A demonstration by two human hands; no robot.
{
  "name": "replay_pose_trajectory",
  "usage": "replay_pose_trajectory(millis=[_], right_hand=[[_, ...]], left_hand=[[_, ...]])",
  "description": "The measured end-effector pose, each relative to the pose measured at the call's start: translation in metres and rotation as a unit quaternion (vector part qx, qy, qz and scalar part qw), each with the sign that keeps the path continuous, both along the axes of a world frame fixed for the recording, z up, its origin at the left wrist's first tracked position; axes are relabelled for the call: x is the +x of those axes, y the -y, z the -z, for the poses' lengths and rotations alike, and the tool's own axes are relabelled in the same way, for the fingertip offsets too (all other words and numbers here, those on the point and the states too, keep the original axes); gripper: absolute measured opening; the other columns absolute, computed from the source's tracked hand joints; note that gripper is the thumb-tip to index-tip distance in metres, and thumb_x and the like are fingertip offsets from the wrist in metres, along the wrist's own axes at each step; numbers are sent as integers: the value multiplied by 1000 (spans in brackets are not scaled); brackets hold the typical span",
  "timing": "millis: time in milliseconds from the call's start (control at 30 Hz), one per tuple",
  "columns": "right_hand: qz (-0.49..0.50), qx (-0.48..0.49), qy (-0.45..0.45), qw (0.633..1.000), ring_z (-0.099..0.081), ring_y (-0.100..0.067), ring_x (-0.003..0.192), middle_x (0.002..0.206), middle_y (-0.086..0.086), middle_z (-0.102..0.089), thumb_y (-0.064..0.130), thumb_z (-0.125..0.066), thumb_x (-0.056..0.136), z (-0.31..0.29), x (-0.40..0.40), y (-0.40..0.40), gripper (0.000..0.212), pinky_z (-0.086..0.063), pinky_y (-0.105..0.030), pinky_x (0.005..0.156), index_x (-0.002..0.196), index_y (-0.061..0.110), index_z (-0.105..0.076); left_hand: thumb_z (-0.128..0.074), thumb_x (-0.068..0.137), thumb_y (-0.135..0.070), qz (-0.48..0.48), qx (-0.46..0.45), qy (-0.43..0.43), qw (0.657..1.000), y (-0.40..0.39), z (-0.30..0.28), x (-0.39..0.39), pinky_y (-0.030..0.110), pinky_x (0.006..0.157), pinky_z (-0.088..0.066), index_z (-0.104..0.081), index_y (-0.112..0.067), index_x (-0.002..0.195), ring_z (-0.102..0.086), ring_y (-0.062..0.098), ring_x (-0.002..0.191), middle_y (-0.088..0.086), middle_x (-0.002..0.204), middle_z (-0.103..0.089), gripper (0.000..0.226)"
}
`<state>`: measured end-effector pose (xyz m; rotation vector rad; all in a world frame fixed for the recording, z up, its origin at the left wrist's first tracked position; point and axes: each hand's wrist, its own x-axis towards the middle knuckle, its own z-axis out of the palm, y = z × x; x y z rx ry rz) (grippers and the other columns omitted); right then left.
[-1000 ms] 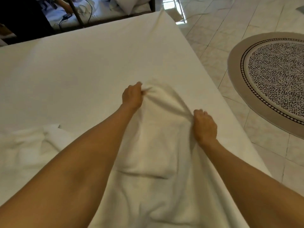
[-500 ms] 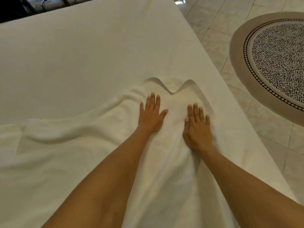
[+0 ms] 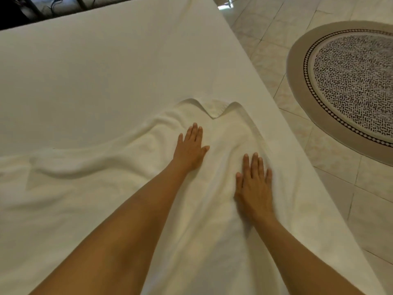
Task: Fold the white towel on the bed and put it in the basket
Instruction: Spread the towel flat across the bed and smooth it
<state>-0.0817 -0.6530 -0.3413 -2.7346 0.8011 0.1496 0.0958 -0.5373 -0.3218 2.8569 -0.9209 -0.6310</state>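
Note:
The white towel lies spread and rumpled across the near part of the bed, its far edge folded into two small peaks by the bed's right side. My left hand rests flat on the towel, fingers together and pointing away from me. My right hand lies flat on the towel closer to me and nearer the bed's right edge. Neither hand grips the cloth. No basket is in view.
The bed's right edge runs diagonally from top centre to bottom right. Beyond it is a tiled floor with a round patterned rug. A dark bed frame and cables sit past the far edge.
One second ago both hands pinched the towel's far edge. They let go and now lie flat on it; my right hand has slid back toward me.

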Motion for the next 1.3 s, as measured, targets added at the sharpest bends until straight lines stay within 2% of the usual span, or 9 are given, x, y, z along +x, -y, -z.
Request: replay_pose_trajectory(millis=[133,233,367,667,733,833,1033,1200,1300], right_hand=[[84,-20,45,995,-5,-19,147,159,-6,-1,38,-8,96,-5,-51,-3,58,17,-31,114,150,17,0],[166,-26,29,985,-14,-22,146,158,-8,-9,36,-11,97,3,-84,-4,57,6,-37,116,149,13,-4],[172,-24,23,984,-18,-21,145,159,-4,-8,33,-17,97,20,-94,-12,57,-8,-40,116,151,14,-12],[189,-27,39,981,-13,-18,145,159,-2,-8,32,-23,93,49,-87,-10,60,-8,-40,116,151,17,-16],[189,-28,41,981,-13,-17,145,159,-1,-8,33,-23,93,50,-86,-10,60,-7,-39,116,151,18,-17],[188,-29,45,981,-11,-16,145,159,-1,-8,33,-22,93,50,-86,-9,59,-6,-38,117,151,18,-18],[190,-15,66,980,-8,-13,146,160,-2,-5,32,-22,95,42,-87,-9,58,-7,-38,118,151,19,-12],[174,48,116,977,-14,-11,146,159,1,-8,37,-13,97,16,-101,-11,58,-8,-27,118,151,19,-1],[221,60,152,962,-40,-19,135,150,-7,-38,38,-16,96,0,-130,-10,60,-31,-31,112,148,10,-27]], left_hand=[[-31,101,-38,36,8,43,998,28,-8,8,43,121,-6,2,-7,152,4,22,150,10,161,8,68],[-35,100,-38,57,4,61,997,54,-11,14,44,121,-8,1,-6,152,3,23,150,11,161,7,70],[-38,99,-37,98,5,78,992,84,-4,20,44,121,-8,3,-6,152,2,24,150,12,161,7,73],[-32,102,-30,92,-32,106,990,126,14,66,44,119,-15,-1,-6,152,-14,27,148,13,160,-11,63],[-35,102,-24,82,-45,116,989,131,12,70,44,111,-29,-26,-4,147,-36,33,137,19,149,-37,50],[-37,96,-6,74,-41,187,979,135,1,64,46,83,-45,-54,0,114,-59,43,100,25,110,-63,26],[-40,87,9,96,-19,203,974,118,-17,47,42,74,-45,-58,3,109,-60,39,92,21,103,-62,29],[-46,84,15,128,-34,219,967,82,-26,14,40,67,-44,-56,3,108,-55,37,89,23,101,-55,28],[-50,83,16,147,-39,222,963,62,-28,-4,37,64,-43,-57,3,104,-54,36,86,22,99,-54,26]])
